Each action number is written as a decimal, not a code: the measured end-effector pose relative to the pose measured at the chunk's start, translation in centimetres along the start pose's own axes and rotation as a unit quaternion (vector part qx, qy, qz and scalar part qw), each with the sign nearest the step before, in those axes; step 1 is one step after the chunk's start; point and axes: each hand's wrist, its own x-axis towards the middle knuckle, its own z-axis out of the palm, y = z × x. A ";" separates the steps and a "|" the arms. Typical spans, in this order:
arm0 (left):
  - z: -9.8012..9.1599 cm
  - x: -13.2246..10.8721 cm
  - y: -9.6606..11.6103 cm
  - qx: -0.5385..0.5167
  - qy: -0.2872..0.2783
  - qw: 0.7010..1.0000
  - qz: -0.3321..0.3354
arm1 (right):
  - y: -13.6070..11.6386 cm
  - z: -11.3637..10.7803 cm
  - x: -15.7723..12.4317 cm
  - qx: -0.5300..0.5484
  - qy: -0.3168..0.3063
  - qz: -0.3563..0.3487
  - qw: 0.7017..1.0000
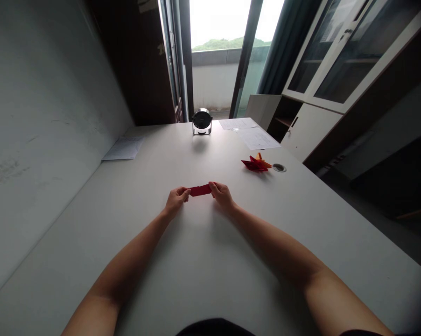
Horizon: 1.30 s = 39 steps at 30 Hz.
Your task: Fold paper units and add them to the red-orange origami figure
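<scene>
A narrow strip of folded red paper [200,190] is stretched between my two hands, just over the middle of the white table. My left hand [177,199] pinches its left end between thumb and fingers. At the other end, my right hand [222,195] grips the strip the same way, a little higher. The fingertips cover both ends of the paper. Farther off to the right lies a cluster of folded red paper [255,164] with an orange folded piece [263,161] beside it, apart from my hands.
A small round black fan-like device [202,120] on a metal stand sits near the table's [126,261] far edge. White sheets [257,138] lie at the back right, and more papers [123,148] by the left wall. A round cable grommet [279,167] is set near the right edge.
</scene>
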 end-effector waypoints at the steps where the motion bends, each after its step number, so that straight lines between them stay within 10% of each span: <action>1: -0.1 0.1 0.0 -0.009 0.014 1.000 0.004 | 0.0 0.0 0.0 -0.002 -0.002 -0.001 1.000; 21: 0.2 -0.2 -0.5 0.077 0.013 0.996 0.040 | -0.3 0.4 -0.2 0.023 -0.046 -0.035 0.998; 39: 0.2 -0.7 1.0 0.120 0.088 0.984 0.097 | -0.5 -0.6 -0.2 -0.168 -0.053 -0.131 0.976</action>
